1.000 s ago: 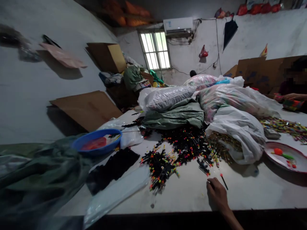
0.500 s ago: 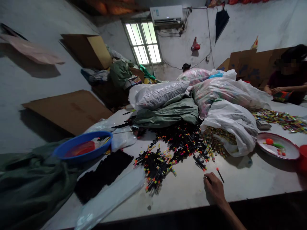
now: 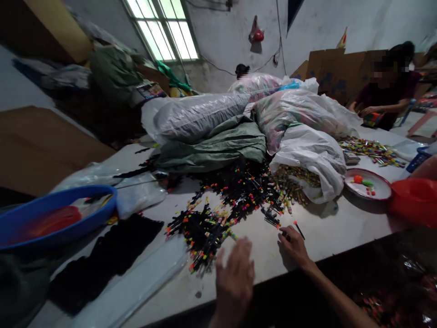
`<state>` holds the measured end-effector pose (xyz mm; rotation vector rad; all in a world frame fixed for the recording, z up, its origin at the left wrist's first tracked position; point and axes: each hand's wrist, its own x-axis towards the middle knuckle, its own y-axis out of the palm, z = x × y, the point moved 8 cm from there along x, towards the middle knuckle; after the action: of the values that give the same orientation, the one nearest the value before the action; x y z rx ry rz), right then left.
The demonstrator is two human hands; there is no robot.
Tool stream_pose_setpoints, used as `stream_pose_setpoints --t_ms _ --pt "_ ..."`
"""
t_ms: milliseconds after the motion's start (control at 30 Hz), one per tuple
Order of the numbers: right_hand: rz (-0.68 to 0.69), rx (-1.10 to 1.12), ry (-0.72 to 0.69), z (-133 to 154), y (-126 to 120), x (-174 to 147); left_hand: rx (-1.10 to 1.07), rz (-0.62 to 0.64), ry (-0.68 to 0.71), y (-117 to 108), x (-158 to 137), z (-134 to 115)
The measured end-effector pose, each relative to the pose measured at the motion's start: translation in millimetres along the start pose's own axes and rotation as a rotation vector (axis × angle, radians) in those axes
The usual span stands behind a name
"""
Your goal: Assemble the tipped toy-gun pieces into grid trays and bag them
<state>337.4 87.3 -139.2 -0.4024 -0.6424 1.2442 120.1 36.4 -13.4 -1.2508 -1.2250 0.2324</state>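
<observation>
My left hand [image 3: 235,273] is raised over the table's front edge, smeared by motion, its fingers stretched out with nothing seen in them. To its upper left lies a loose pile of thin black sticks with orange, yellow and pink ends [image 3: 205,232]. My right hand [image 3: 294,245] rests low on the table with its fingers curled together; what is between them, if anything, is hidden. Its fingertips are close to a small group of black sticks [image 3: 271,216]. Just beyond its knuckles lies a single black stick with an orange end [image 3: 299,230].
Full plastic bags [image 3: 300,109] and a green sack [image 3: 211,146] cover the table's middle. At left are a blue basin [image 3: 112,200], a black bundle [image 3: 109,259] and clear plastic sleeves [image 3: 136,287]. A red-rimmed plate [image 3: 384,196] stands right. Another person [image 3: 389,95] sits beyond.
My left hand has come into view from below. My right hand stays curled near the small stick group. The view has shifted down and to the right.
</observation>
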Motion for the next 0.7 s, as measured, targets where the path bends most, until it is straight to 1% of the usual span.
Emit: stream_pose_setpoints --t_ms 67,100,167,233,300,400,467,567,633,700 --pt "-0.001 -0.075 0.008 0 -6 10 0.24 0.034 -0.133 23 9 45" --pt "0.002 -0.126 0.013 0 -8 16 0.321 0.067 -0.187 33 12 67" --pt "0.033 -0.23 0.025 2 -10 28 0.41 0.146 -0.245 48 15 102" --pt "0.097 -0.319 0.033 4 -6 39 0.436 0.214 -0.254 59 20 126" --pt "0.17 -0.394 0.043 7 1 46 0.435 0.253 -0.244 66 26 142" --pt "0.25 -0.471 0.05 11 12 49 0.402 0.273 -0.199 75 40 163" --pt "0.268 -0.492 0.053 14 16 48 0.38 0.267 -0.173 80 50 181" --pt "0.274 -0.46 0.041 20 18 42 0.355 0.245 -0.163 83 61 203" --pt "0.271 -0.42 0.034 24 19 37 0.35 0.219 -0.162 83 65 204" --pt "0.266 -0.375 0.03 27 21 32 0.36 0.174 -0.173 80 66 192"
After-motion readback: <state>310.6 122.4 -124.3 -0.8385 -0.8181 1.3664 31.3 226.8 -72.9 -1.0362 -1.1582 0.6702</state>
